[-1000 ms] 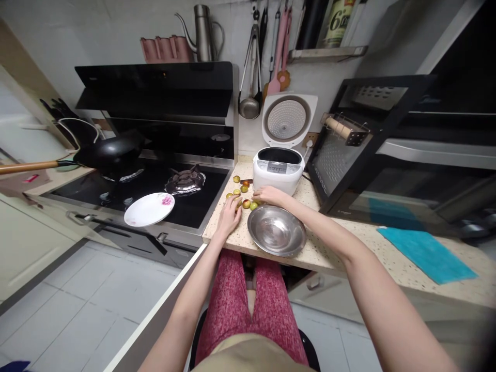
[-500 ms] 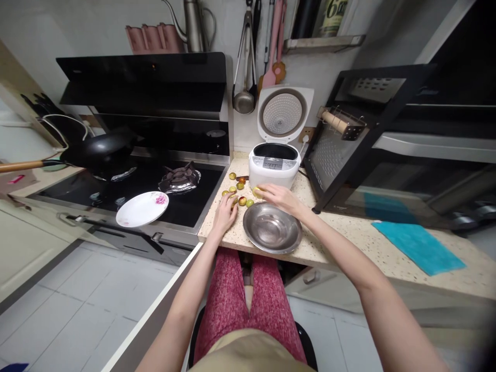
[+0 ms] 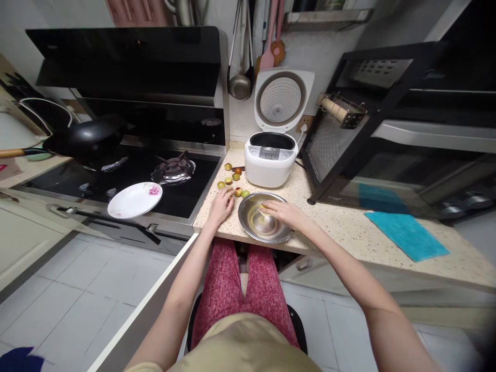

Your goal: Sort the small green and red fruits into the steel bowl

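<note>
Small green and reddish plum-like fruits [image 3: 236,176] lie loosely on the counter left of the rice cooker. My left hand [image 3: 222,207] rests at the front of them, its fingers together and curled down beside a reddish fruit [image 3: 237,191]. What lies under those fingertips is mostly hidden. Over a shallow metal bowl [image 3: 248,227], my right hand [image 3: 284,213] is closed, with a yellowish piece of fruit [image 3: 264,208] at its fingertips. A green fruit [image 3: 245,194] sits just by the bowl's rim.
Behind the bowl stands a white rice cooker [image 3: 269,168] with its lid up. A dark-handled tool [image 3: 241,168] lies partly hidden among the fruits. To the left, a white plate [image 3: 134,200] overhangs the stove's front edge. A teal cloth [image 3: 406,235] lies at the right.
My right hand has moved from the counter by the cooker to over the bowl, carrying the yellowish fruit. My left hand stays by the fruits. The view has tilted down slightly.
</note>
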Available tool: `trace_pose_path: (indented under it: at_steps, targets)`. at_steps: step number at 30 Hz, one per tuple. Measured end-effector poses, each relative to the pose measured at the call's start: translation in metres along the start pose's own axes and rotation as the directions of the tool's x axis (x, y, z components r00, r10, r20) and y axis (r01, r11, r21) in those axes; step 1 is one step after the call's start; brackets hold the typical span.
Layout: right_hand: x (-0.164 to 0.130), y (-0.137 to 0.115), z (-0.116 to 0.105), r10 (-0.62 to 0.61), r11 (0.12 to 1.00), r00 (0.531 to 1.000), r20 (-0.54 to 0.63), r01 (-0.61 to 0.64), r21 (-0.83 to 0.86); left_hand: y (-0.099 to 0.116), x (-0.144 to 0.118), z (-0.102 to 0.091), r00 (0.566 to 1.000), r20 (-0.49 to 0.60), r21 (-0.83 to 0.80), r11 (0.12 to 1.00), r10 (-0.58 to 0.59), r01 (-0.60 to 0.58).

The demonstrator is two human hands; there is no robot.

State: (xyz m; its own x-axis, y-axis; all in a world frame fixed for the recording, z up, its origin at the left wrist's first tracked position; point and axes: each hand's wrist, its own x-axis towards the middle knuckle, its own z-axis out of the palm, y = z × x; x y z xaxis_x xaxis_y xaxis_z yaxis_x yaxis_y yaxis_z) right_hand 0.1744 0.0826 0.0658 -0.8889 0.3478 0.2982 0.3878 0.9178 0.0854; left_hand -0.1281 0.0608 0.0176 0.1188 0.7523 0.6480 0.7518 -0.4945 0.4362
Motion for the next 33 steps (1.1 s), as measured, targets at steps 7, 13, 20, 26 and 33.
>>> trace_pose_path:
  at_steps: [7,13,20,26,33]
  targets:
    - [0.004,-0.001,0.008,0.036,0.997,0.999,-0.008,-0.035,0.067,-0.003,-0.003,0.003,0.999,0.048,0.036,0.999,0.017,-0.019]
    - [0.003,-0.002,0.006,0.103,0.985,0.995,0.019,-0.104,0.138,-0.009,-0.006,0.006,0.998,0.065,0.047,0.998,0.029,-0.032]
    - [0.002,-0.010,-0.004,0.190,0.961,0.982,-0.014,-0.183,0.207,-0.013,-0.007,0.009,0.999,0.039,0.051,0.999,0.010,-0.012]
    - [-0.019,-0.045,-0.012,0.268,0.946,0.935,-0.233,-0.209,0.250,-0.010,-0.009,0.006,0.999,0.017,0.090,0.995,-0.032,0.030]
    - [-0.044,-0.112,0.012,0.397,0.914,0.787,-0.471,-0.297,0.274,-0.009,-0.010,0.004,0.997,0.018,0.060,0.995,-0.078,0.077]
